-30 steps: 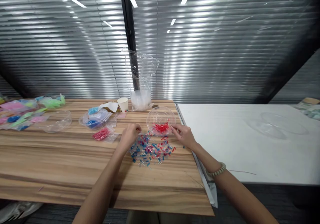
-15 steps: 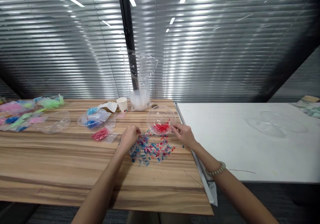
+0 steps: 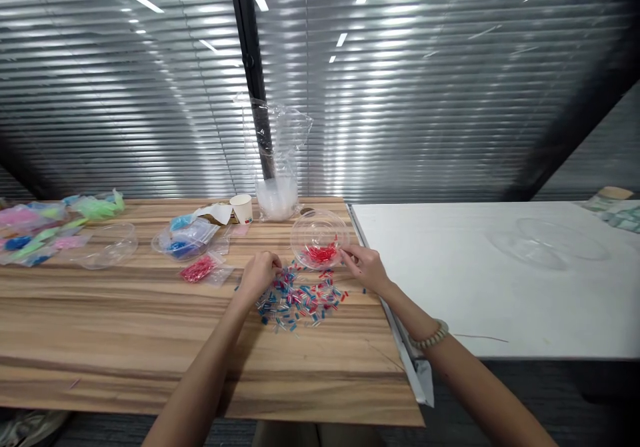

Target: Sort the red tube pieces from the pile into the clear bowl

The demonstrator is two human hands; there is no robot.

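head view: mixed blue-and-red tube pieces (image 3: 300,296) lie just nearside of the clear bowl (image 3: 302,232); left hand (image 3: 259,274), nearer them, and right hand (image 3: 367,267), at its right rim, look nearly closed, contents unclear.

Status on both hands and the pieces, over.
Left hand at scattered blue and red tubular plastic pieces; right hand at rim of clear round plastic bowl. Red plastic pieces inside bowl. Clear plastic bag of reddish pieces left of left hand.
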